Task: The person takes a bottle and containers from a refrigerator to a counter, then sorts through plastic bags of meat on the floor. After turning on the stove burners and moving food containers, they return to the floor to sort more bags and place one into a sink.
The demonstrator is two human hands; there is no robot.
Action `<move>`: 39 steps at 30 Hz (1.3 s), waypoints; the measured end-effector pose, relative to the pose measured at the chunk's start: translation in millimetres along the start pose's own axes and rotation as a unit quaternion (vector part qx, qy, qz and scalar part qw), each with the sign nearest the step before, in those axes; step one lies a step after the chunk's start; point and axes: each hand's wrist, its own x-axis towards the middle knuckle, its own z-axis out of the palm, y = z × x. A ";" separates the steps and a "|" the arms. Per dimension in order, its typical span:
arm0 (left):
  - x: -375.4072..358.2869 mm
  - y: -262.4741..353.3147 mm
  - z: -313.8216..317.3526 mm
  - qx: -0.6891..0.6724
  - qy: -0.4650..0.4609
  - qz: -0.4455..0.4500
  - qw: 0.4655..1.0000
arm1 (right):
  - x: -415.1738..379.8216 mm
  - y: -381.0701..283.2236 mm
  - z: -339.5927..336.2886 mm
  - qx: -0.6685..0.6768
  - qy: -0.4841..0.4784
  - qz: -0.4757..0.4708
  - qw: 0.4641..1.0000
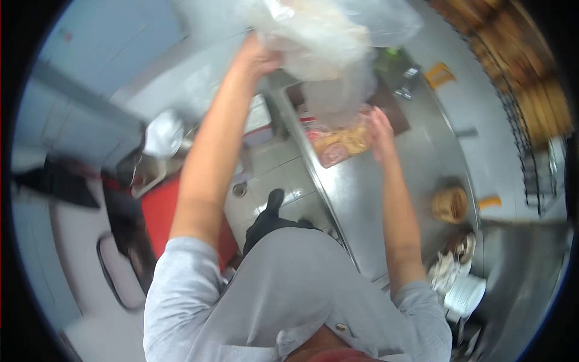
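Note:
My left hand (263, 58) is raised at the top, its fingers closed on a large clear plastic bag (325, 42). The bag is puffed out and smeared by motion, with its lower end hanging over the steel counter (362, 199). Beneath it, pinkish and yellow food in clear packaging (341, 148) lies by a brown board (395, 111). Fingers stretched, my right hand (380, 131) rests against the right side of the packaging and the bag's lower end.
Along the counter's right side stand a round wooden container (450, 205) and a stack of white dishes (465, 295). Orange-handled tools (440, 76) lie by the wall. Left of me are a red surface (163, 211) and a white bag (164, 134). Tiled floor (271, 181) shows below.

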 end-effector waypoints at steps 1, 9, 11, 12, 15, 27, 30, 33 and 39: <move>-16.3 -6.7 -0.5 0.002 0.034 0.016 0.999 | 9.4 29.2 -8.1 0.079 -0.004 0.106 0.991; -159.3 -63.6 -9.0 -0.119 0.157 0.065 0.978 | 20.1 49.8 77.9 0.293 -0.113 0.087 0.945; -201.1 -82.0 -31.7 -0.014 0.276 0.067 0.959 | -20.6 27.9 123.9 0.294 -0.176 0.149 0.927; -222.5 -94.4 -47.5 0.089 0.351 0.054 0.931 | -41.2 23.4 147.0 0.292 -0.205 0.182 0.916; -291.7 -99.2 -67.1 0.319 0.457 -0.008 0.830 | -50.8 76.1 183.3 0.191 -0.361 0.256 0.876; -722.9 -22.3 -36.9 0.166 0.644 0.154 0.731 | -426.4 213.6 417.2 -0.188 -0.671 -0.106 0.709; -862.1 -42.6 -34.4 0.137 0.677 0.129 0.711 | -535.9 229.2 459.4 -0.264 -0.690 -0.203 0.642; -987.0 -56.5 11.7 0.100 0.768 0.108 0.624 | -654.7 229.7 492.9 -0.303 -0.706 -0.228 0.598; -1219.7 -189.6 108.1 0.013 0.870 -0.047 0.491 | -787.3 381.4 568.1 -0.393 -0.664 -0.501 0.393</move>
